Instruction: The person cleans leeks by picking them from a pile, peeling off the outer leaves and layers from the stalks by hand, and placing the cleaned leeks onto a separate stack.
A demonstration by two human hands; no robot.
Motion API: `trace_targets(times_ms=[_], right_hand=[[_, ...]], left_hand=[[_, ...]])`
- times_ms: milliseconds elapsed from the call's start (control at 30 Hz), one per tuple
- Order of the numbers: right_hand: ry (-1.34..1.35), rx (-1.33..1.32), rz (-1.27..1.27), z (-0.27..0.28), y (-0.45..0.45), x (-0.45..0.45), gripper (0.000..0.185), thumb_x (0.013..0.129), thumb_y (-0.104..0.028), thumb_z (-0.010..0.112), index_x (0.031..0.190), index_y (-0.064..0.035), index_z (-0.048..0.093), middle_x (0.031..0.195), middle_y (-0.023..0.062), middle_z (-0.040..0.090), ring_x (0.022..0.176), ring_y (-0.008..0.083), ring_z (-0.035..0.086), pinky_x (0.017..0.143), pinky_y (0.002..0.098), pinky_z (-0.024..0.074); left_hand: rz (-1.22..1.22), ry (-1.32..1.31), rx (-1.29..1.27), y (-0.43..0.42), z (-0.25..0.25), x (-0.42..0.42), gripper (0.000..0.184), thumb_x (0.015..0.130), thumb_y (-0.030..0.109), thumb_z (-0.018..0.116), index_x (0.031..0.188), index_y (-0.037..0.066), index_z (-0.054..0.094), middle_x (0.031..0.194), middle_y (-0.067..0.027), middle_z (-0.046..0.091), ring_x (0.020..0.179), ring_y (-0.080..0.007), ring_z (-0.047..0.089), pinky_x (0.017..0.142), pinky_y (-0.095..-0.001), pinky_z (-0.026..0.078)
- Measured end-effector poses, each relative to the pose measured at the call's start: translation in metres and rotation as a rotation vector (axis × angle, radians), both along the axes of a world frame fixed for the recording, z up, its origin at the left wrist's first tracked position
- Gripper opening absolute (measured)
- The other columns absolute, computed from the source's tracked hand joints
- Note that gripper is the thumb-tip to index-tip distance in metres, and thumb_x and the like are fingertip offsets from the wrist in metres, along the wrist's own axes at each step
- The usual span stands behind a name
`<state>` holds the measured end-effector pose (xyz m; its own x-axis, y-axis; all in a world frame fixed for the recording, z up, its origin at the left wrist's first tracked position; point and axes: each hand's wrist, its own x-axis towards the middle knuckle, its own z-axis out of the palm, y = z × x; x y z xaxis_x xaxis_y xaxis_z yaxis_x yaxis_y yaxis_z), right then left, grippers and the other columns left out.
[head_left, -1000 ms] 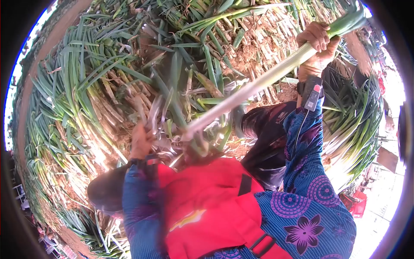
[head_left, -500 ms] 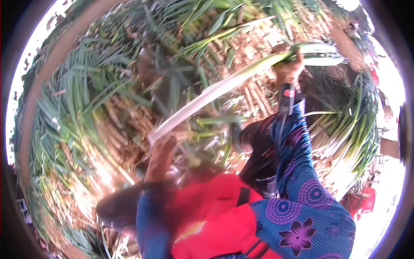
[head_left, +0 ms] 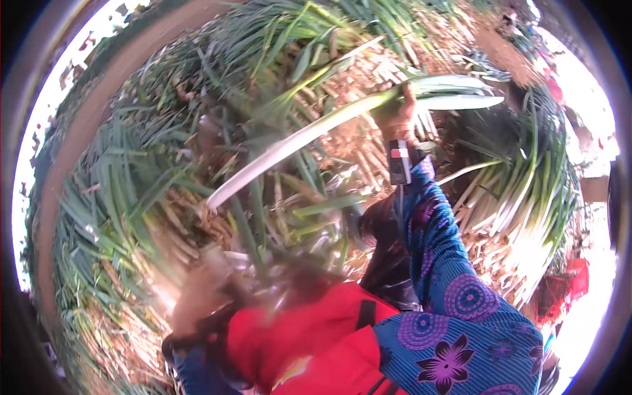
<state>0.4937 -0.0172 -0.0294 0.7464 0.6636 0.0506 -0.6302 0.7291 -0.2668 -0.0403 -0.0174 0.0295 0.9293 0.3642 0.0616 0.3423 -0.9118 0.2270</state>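
My right hand (head_left: 399, 117) is wrapped round a long leek (head_left: 289, 146) near its green leaves. The leek's white end points down to the left and its split leaves stretch out to the right. Low on the left, my left hand (head_left: 201, 293) is a motion-smeared shape apart from the leek, beside the leek stalks; its fingers cannot be made out. Loose leaves and peelings (head_left: 263, 230) lie below the held leek, in front of my red apron (head_left: 303, 329).
Piled leeks with green tops (head_left: 125, 184) spread along the left and the top. Another bundle with white stalks (head_left: 513, 191) lies on the right. A red object (head_left: 578, 278) is at the right edge. My dark-clad knee (head_left: 388, 253) is bent near the middle.
My right hand has moved left and down with the leek, which now lies flatter. My left hand came up near the leek's white end, then dropped back down and left.
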Motion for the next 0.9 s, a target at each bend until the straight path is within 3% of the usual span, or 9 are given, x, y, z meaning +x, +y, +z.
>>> trace_targets(times_ms=[67,133,200,300,400,533,567,800,900], right_hand=[[-0.008,0.022,0.062,0.002,0.007,-0.007,0.022,0.083,-0.035,0.066,0.083,-0.0138,0.061,0.076,0.0070,0.060,0.075,0.0244,0.057,0.081,0.0430,0.0448],[-0.019,0.082,0.119,0.013,0.006,-0.019,0.018,0.083,-0.030,0.068,0.084,-0.0131,0.063,0.077,0.0071,0.062,0.075,0.0238,0.057,0.083,0.0427,0.0442],[0.015,0.116,0.142,0.020,0.006,-0.031,0.017,0.083,-0.028,0.068,0.083,-0.0121,0.063,0.079,0.0068,0.062,0.075,0.0233,0.057,0.083,0.0426,0.0442],[-0.070,0.098,0.262,0.031,0.009,-0.053,0.025,0.088,-0.033,0.063,0.095,-0.0094,0.058,0.081,0.0070,0.061,0.077,0.0221,0.059,0.079,0.0382,0.0489],[-0.116,-0.027,0.198,0.039,0.008,-0.093,0.018,0.092,-0.029,0.058,0.100,-0.0141,0.054,0.087,0.0040,0.059,0.082,0.0223,0.061,0.077,0.0439,0.0523],[-0.101,-0.164,0.352,0.050,0.004,-0.126,0.028,0.092,-0.032,0.056,0.110,-0.0115,0.050,0.097,0.0124,0.062,0.094,0.0308,0.062,0.082,0.0486,0.0499],[-0.066,-0.186,0.437,0.049,0.003,-0.124,0.031,0.093,-0.033,0.055,0.113,-0.0099,0.049,0.104,0.0165,0.063,0.099,0.0342,0.061,0.087,0.0487,0.0476],[-0.236,-0.166,0.659,0.048,0.005,-0.150,0.040,0.092,-0.032,0.057,0.119,-0.0049,0.047,0.109,0.0206,0.062,0.105,0.0350,0.059,0.094,0.0485,0.0441],[-0.343,-0.233,0.735,0.034,0.006,-0.171,0.041,0.094,-0.035,0.056,0.116,-0.0025,0.047,0.106,0.0192,0.063,0.098,0.0280,0.060,0.092,0.0411,0.0458]], left_hand=[[0.332,0.220,-0.283,-0.002,-0.005,0.014,0.037,0.071,0.023,0.075,0.101,0.003,0.065,0.088,-0.0136,0.068,0.081,-0.0318,0.065,0.076,-0.0378,0.051],[0.515,0.169,-0.541,-0.011,0.052,0.074,0.020,0.077,0.022,0.071,0.089,0.006,0.070,0.082,-0.0134,0.066,0.082,-0.0342,0.062,0.077,-0.0439,0.047],[0.499,-0.132,-0.614,-0.016,0.071,0.111,0.026,0.075,0.015,0.073,0.099,0.006,0.066,0.097,-0.0146,0.064,0.095,-0.0337,0.059,0.085,-0.0446,0.043],[0.267,-0.550,-0.018,-0.008,0.064,0.168,0.045,0.072,0.009,0.073,0.114,0.002,0.059,0.114,-0.0179,0.059,0.105,-0.0337,0.056,0.088,-0.0401,0.045],[0.251,-0.503,0.120,0.001,0.053,0.213,0.061,0.072,0.009,0.073,0.127,0.004,0.049,0.120,-0.0172,0.055,0.113,-0.0342,0.051,0.092,-0.0398,0.043],[0.410,-0.260,-0.086,0.028,0.013,0.239,0.035,0.078,0.010,0.071,0.105,0.002,0.049,0.089,-0.0229,0.063,0.084,-0.0431,0.060,0.068,-0.0461,0.048],[0.352,-0.356,-0.042,0.031,0.006,0.237,0.029,0.084,0.017,0.069,0.090,0.002,0.045,0.076,-0.0239,0.061,0.073,-0.0472,0.058,0.059,-0.0496,0.044],[0.461,-0.349,-0.207,0.031,-0.006,0.218,0.034,0.086,0.027,0.066,0.091,0.002,0.043,0.076,-0.0240,0.061,0.078,-0.0462,0.059,0.067,-0.0517,0.044],[0.499,-0.360,-0.270,0.031,-0.007,0.216,0.035,0.087,0.030,0.065,0.094,0.003,0.044,0.078,-0.0237,0.062,0.078,-0.0463,0.059,0.069,-0.0524,0.045]])
